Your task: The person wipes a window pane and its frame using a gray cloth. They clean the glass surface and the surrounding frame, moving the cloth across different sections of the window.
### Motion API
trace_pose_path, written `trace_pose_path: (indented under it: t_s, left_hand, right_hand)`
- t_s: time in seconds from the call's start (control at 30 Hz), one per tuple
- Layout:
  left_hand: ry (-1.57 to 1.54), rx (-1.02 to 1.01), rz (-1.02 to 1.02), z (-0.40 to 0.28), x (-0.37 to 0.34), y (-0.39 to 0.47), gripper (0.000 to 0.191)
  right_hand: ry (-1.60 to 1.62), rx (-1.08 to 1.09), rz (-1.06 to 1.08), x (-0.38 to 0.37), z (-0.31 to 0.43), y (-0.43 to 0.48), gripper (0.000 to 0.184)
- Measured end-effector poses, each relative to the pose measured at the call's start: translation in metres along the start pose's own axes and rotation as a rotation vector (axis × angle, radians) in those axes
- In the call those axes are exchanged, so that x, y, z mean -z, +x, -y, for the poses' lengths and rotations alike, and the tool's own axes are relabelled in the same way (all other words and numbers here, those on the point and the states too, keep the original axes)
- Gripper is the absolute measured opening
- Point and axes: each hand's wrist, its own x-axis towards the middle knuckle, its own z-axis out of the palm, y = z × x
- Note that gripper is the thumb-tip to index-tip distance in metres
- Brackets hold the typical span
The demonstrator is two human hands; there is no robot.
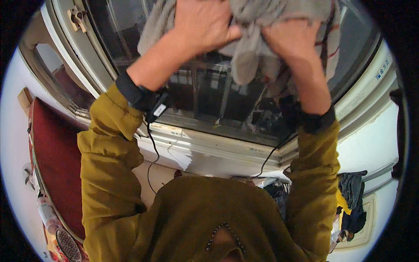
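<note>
A grey cloth item [245,65] with dark red lines on its right part hangs in front of a window pane, at the top of the view. Both hands are raised to it. My left hand [206,26] has its fingers pressed into the cloth, the fingertips hidden at the upper edge. Close by on the right, my right hand [291,36] grips the bunched fabric. A narrow twisted fold dangles between the two hands. Black bands with cables circle both wrists, below the mustard sleeves.
The window's white frame [209,142] runs below and around the dark glass, with a handle [77,19] at upper left. A dark red board-like surface [55,157], a plastic bottle [47,211] and a brush-like oval object [68,245] are at left. Dark clothes [352,196] hang at right.
</note>
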Motion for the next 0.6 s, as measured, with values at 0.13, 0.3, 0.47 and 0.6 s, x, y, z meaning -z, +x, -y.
trace_pose_path:
  t_s: [0.13,0.3,0.47,0.6]
  left_hand:
    - [0.047,-0.004,0.342,-0.034,-0.008,-0.084,0.061]
    - [-0.034,-0.094,0.609,-0.091,-0.010,-0.196,0.048]
    - [-0.355,-0.011,1.108,-0.142,0.003,-0.270,0.039]
    - [-0.437,-0.023,1.373,-0.159,0.007,-0.282,0.030]
  right_hand:
    - [0.176,0.046,-0.111,-0.004,0.057,-0.093,0.064]
    - [0.389,-0.121,0.517,0.022,0.116,-0.199,0.073]
    - [0.858,-0.320,0.713,0.045,0.158,-0.286,0.056]
    - [0.661,-0.149,0.920,0.062,0.165,-0.315,0.057]
